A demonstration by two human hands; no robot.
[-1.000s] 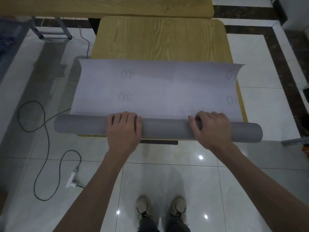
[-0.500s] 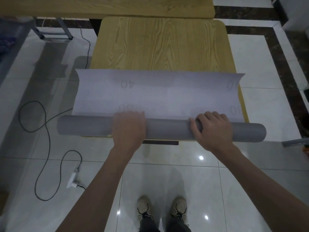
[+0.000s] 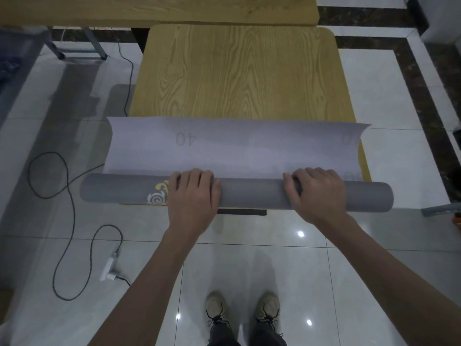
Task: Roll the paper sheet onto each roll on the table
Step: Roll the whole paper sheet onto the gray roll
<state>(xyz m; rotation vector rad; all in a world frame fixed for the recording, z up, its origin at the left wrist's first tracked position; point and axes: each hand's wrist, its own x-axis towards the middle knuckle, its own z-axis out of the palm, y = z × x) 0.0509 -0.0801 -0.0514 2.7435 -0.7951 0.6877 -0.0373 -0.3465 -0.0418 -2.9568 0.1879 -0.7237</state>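
A long grey roll [image 3: 252, 193] lies across the near edge of the wooden table [image 3: 239, 76], both ends sticking out past the table's sides. A white and yellow swirl print shows on its left part. The pale paper sheet [image 3: 232, 146], marked "40", stretches from the roll toward the table's middle, its far corners curling up. My left hand [image 3: 193, 196] lies over the roll left of centre, fingers curled over the top. My right hand [image 3: 318, 193] grips the roll right of centre.
A black cable [image 3: 67, 203] with a white adapter [image 3: 109, 265] loops on the tiled floor at the left. A second wooden tabletop [image 3: 149, 8] runs along the back. My shoes [image 3: 244, 313] stand on the floor below the roll.
The roll has turned away from me and taken up more sheet. The "30" mark has gone under the roll, the sheet's far edge has drawn nearer, and a swirl print has come into view.
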